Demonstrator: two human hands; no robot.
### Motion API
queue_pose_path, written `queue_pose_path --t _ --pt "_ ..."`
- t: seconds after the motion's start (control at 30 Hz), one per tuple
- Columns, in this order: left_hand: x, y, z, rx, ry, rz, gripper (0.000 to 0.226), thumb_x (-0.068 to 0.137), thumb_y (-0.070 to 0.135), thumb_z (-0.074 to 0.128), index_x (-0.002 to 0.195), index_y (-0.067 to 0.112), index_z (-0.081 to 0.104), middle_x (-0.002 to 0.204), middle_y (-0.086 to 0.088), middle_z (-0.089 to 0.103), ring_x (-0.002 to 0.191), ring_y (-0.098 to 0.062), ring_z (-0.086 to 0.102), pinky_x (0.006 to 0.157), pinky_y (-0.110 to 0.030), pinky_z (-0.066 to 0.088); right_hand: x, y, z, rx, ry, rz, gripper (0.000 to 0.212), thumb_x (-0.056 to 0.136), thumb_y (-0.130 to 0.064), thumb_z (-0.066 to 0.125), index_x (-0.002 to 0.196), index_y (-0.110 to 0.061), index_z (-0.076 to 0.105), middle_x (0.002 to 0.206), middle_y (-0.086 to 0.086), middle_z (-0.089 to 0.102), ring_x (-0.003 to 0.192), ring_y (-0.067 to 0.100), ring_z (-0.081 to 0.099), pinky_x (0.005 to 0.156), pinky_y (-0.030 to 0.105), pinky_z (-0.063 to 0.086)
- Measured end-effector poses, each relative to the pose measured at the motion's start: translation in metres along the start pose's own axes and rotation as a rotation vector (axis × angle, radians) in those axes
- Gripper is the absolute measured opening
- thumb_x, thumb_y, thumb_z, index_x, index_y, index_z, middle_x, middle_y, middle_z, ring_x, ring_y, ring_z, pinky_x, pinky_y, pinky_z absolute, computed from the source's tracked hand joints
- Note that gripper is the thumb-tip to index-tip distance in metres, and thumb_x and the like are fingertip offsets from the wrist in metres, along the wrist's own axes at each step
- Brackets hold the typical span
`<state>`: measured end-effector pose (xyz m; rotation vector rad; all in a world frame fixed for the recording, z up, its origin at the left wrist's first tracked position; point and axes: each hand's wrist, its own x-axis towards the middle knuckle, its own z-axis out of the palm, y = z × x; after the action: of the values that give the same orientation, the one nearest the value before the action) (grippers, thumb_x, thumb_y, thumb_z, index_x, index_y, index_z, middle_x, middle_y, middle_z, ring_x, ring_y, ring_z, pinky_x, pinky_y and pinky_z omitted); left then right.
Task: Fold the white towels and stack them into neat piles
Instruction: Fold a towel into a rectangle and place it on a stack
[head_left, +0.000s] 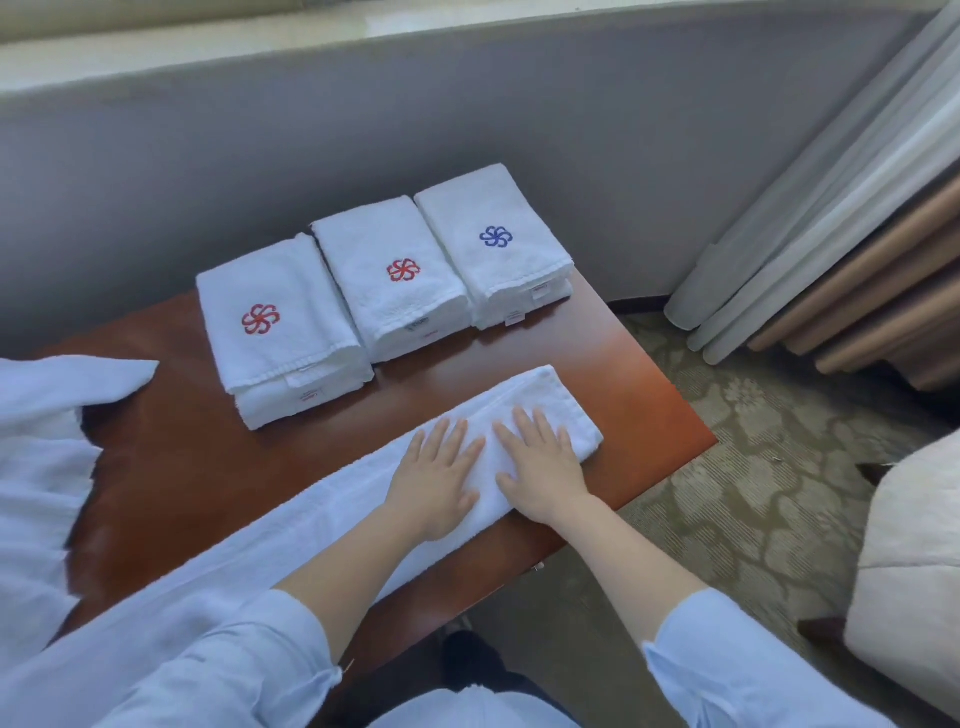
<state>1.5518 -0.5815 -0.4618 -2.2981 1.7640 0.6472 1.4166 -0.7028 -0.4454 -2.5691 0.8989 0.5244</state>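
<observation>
A long white towel, folded lengthwise into a strip, lies across the near part of the brown table. My left hand and my right hand press flat on its right end, side by side, fingers straight. Behind them three piles of folded white towels stand in a row: the left pile and the middle pile carry a red flower emblem, the right pile a blue one.
Loose unfolded white towels lie heaped on the table's left side. A grey wall runs behind the table. Curtains hang at the right, and a pale cushioned seat stands on the patterned carpet near the table's right corner.
</observation>
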Motion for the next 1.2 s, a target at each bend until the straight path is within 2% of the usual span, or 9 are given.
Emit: queue_pose_path --t 0.17,0.43,0.67,0.83,1.1,1.2 --pt "-0.039 -0.011 0.003 -0.097 0.071 -0.107 0.064 0.104 0.045 0.030 0.158 0.028 0.000 0.164 -0.003 -0.016 0.150 -0.022 -0.019 0.121 -0.039 -0.009 -0.009 -0.024 0.001 0.048 0.088 -0.045 0.061 0.100 -0.032 0.043 0.156 -0.027 0.018 0.166 0.002 0.003 0.152 0.023 -0.004 0.122 0.046 0.000" --pt "-0.154 -0.063 0.049 -0.212 0.123 -0.432 0.064 0.104 0.042 0.030 0.158 0.026 -0.001 0.164 -0.003 -0.015 0.151 -0.021 -0.016 0.121 -0.038 -0.007 -0.023 -0.119 0.026 0.044 0.083 -0.283 0.060 0.097 -0.027 0.049 0.153 -0.026 0.027 0.164 0.002 0.014 0.151 0.020 0.007 0.123 0.042 0.006" --pt "-0.251 -0.096 0.088 -0.343 0.145 -0.704 0.064 0.105 0.043 0.028 0.158 0.023 -0.002 0.164 -0.002 -0.015 0.151 -0.019 -0.015 0.121 -0.037 -0.008 -0.044 -0.213 0.054 -0.022 0.002 -0.521 0.060 0.097 -0.026 0.048 0.153 -0.024 0.027 0.163 0.002 0.014 0.151 0.020 0.007 0.123 0.041 0.007" --pt "-0.306 -0.120 0.110 -0.389 0.110 -0.814 0.066 0.104 0.045 0.029 0.158 0.023 -0.003 0.164 -0.002 -0.016 0.151 -0.021 -0.015 0.122 -0.039 -0.007 -0.061 -0.266 0.073 -0.042 -0.043 -0.593 0.060 0.097 -0.026 0.048 0.153 -0.025 0.026 0.164 0.001 0.013 0.151 0.020 0.005 0.123 0.042 0.006" --pt "-0.358 -0.147 0.135 -0.440 0.183 -0.957 0.067 0.102 0.042 0.041 0.157 0.021 0.009 0.165 -0.002 0.001 0.152 -0.021 -0.001 0.122 -0.038 0.009 -0.090 -0.324 0.108 -0.038 -0.077 -0.621 0.058 0.097 -0.025 0.048 0.151 -0.025 0.028 0.163 0.001 0.015 0.150 0.022 0.007 0.122 0.038 0.008" --pt "-0.372 -0.156 0.140 -0.496 0.205 -1.003 0.068 0.100 0.039 0.045 0.156 0.021 0.012 0.164 -0.001 0.004 0.151 -0.022 0.008 0.119 -0.039 0.023 -0.097 -0.339 0.120 -0.029 -0.104 -0.604 0.058 0.095 -0.026 0.049 0.150 -0.024 0.030 0.160 0.002 0.019 0.147 0.023 0.016 0.119 0.037 0.015"
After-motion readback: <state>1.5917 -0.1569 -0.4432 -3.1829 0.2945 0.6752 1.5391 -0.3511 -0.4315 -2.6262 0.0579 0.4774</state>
